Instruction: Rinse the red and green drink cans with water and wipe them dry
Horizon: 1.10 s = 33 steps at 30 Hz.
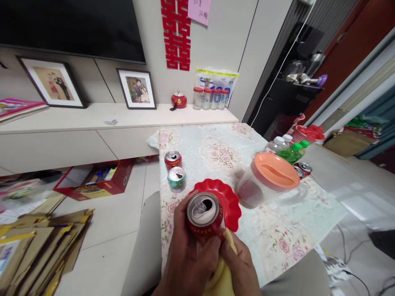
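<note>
An opened red drink can (204,213) stands upright in the grip of my left hand (185,250), its top facing me. My right hand (239,263) is closed on a yellow cloth (224,273) that lies against the can's lower side. Just beyond the can, a red scalloped plate (231,205) rests on the flowered tablecloth (222,152), partly hidden by the can. To the left of the plate are a green can (177,179) and another red can (173,160), both upright.
Right of the plate stands a clear pitcher with an orange lid (274,170). Behind it are several bottles (291,152) and more cans (305,168). A white cabinet (123,119) runs along the wall. Flattened cardboard (52,242) and a red box (95,179) lie on the floor at left.
</note>
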Each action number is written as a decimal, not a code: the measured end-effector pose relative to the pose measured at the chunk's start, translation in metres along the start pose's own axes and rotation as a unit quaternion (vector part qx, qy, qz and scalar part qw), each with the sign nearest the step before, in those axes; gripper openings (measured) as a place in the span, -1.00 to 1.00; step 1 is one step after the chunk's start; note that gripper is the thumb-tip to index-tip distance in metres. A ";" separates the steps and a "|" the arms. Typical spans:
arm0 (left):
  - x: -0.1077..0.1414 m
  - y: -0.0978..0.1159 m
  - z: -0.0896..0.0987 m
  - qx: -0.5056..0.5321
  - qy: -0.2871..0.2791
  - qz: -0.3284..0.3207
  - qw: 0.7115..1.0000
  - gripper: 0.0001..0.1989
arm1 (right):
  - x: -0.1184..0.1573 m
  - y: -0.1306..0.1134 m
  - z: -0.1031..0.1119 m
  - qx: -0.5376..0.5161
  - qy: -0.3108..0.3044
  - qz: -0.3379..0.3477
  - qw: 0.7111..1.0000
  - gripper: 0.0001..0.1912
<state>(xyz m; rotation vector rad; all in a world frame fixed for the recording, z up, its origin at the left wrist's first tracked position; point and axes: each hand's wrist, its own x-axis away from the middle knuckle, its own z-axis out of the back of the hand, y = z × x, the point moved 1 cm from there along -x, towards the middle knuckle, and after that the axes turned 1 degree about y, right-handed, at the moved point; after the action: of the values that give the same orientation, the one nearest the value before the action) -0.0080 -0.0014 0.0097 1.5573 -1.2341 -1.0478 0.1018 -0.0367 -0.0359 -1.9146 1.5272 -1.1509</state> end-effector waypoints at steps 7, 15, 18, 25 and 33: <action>-0.011 0.007 0.014 -0.126 -0.050 -0.096 0.986 -0.35 | -0.007 -0.007 0.026 0.128 -0.009 0.043 0.991 -0.50; -0.008 0.007 0.007 -0.146 0.001 -0.178 0.973 -0.37 | 0.001 -0.012 0.021 0.324 0.118 0.204 0.917 -0.63; -0.004 0.002 0.007 -0.132 -0.005 -0.140 0.981 -0.37 | 0.005 -0.011 0.016 0.364 0.158 0.282 0.874 -0.68; 0.004 -0.015 0.008 -0.049 -0.044 0.001 0.998 -0.30 | 0.017 -0.018 0.001 0.404 0.144 0.359 0.829 -0.49; 0.032 -0.013 -0.011 -0.067 -0.032 -0.006 0.997 -0.43 | 0.020 -0.030 -0.004 0.310 0.169 0.337 0.873 -0.48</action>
<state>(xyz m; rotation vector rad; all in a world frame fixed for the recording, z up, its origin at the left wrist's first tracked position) 0.0111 -0.0298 -0.0027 1.4393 -1.1742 -1.1723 0.1170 -0.0457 -0.0045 -0.6919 1.5385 -1.4277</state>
